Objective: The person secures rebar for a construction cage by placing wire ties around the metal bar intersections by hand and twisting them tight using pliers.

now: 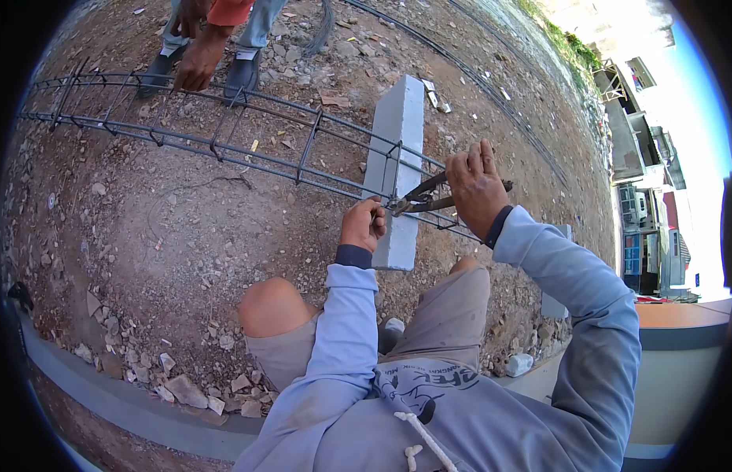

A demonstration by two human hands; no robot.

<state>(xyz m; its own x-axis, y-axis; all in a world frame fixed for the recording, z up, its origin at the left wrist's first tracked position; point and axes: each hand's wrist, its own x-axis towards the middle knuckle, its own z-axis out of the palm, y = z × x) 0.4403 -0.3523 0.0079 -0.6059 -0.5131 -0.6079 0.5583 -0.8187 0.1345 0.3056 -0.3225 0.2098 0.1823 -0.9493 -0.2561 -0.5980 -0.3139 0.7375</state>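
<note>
My right hand (478, 189) grips the handles of a pair of pincers (419, 206). The head of the pincers is at a corner of a steel rebar cage (303, 161), where a stirrup crosses a long bar. Close beside that joint is my left hand (363, 225), its fingers curled in a pinch; what they hold, if anything, is too small to make out. Under the cage lies a long pale grey block (399, 118), and the bars rest across it.
A co-worker's hand (197, 64) reaches to the far left part of the cage. Loose steel bars (468, 79) lie on the dirt beyond. Broken stones (189, 389) line a low concrete edge (146, 429) at the lower left. Another grey block (553, 303) stands right.
</note>
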